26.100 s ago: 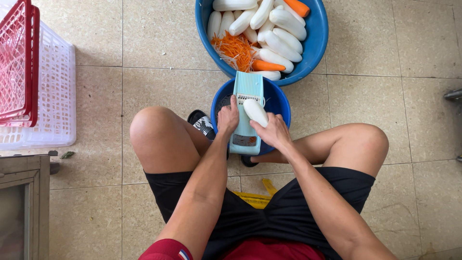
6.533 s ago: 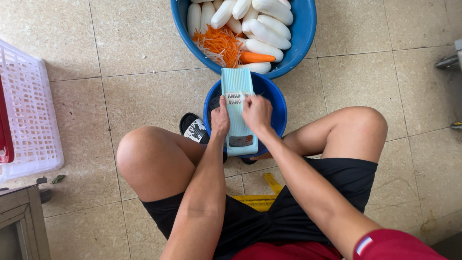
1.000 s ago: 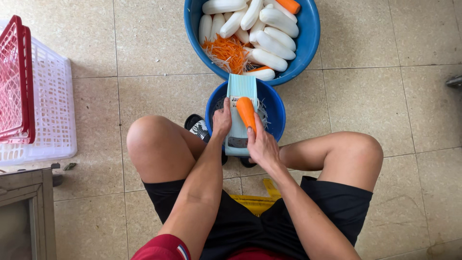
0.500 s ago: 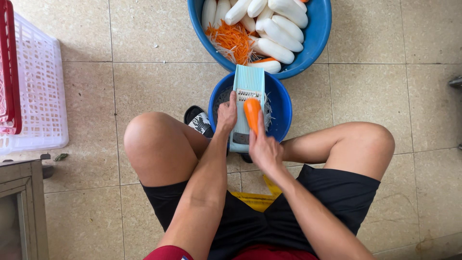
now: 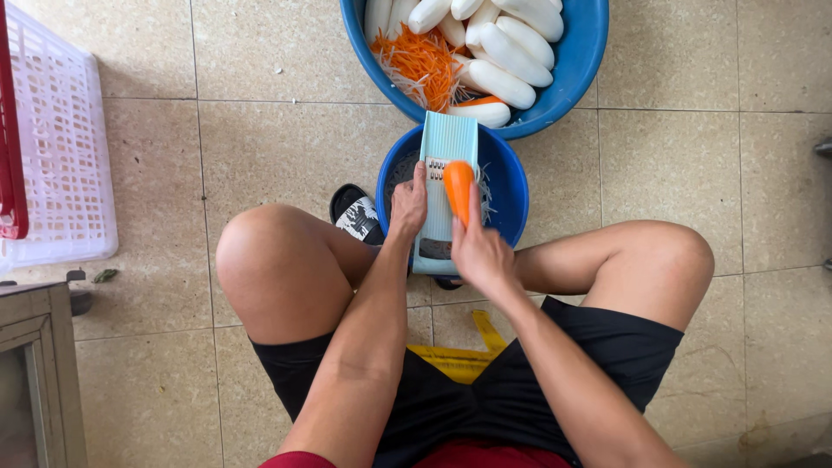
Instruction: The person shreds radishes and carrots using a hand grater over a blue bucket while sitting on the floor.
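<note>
Pressing a carrot (image 5: pixel 458 189) against a pale grater (image 5: pixel 444 195), the right hand (image 5: pixel 478 251) is closed around the carrot's near end. The left hand (image 5: pixel 407 201) grips the grater's left edge. The grater leans across a small blue bowl (image 5: pixel 511 186); just beyond the bowl, a large blue basin (image 5: pixel 581 52) holds white radishes (image 5: pixel 511 54) and carrot shreds (image 5: pixel 425 62).

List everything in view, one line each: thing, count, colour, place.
carrot: one, orange, on the grater, under the right hand
grater: one, pale blue, laid across the small basin
small basin: one, blue, between the knees
large basin: one, blue, top, holding white radishes and orange shreds
crate: one, white, left
sandal: one, black, beside left knee
stool: one, yellow, under the person
left hand: steadies the grater
right hand: presses the carrot
</note>
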